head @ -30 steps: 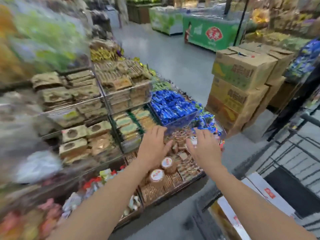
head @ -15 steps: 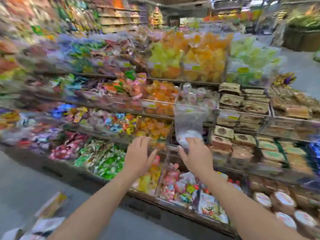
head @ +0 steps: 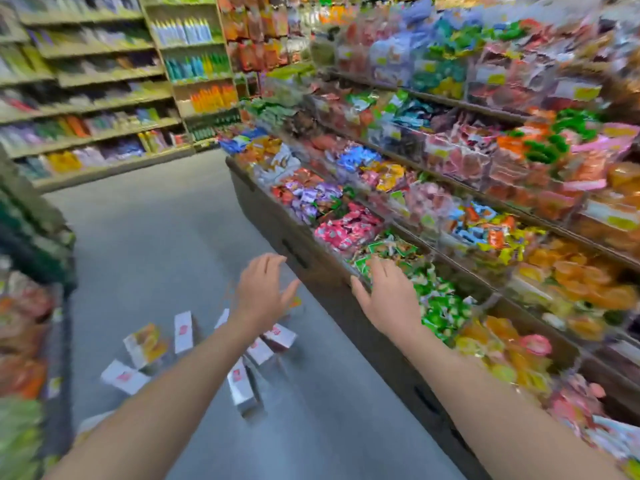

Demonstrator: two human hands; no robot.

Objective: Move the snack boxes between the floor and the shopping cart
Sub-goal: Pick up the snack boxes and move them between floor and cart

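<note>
Several white snack boxes lie scattered on the grey floor [head: 145, 230]: one with an orange picture [head: 145, 344], one flat at the left [head: 123, 376], one upright [head: 183, 331], one long one [head: 240, 386] nearer me, and one [head: 281, 336] to the right. My left hand [head: 265, 291] hovers above them with fingers spread, holding nothing. My right hand [head: 388, 296] is stretched out beside it over the edge of the sweets display, also empty with relaxed fingers. The shopping cart is out of sight. The view is blurred by motion.
A long tiered display of wrapped sweets [head: 433, 209] runs along the right, its dark base [head: 311, 258] bordering the aisle. Shelves of bottles and packets [head: 104, 91] stand at the back left. Another goods stand [head: 27, 306] is at the left edge.
The view has swung left from the cart and cartons, past the sweets display, down the aisle. The boxes on the floor have come into sight. Both hands stay stretched out and empty.
</note>
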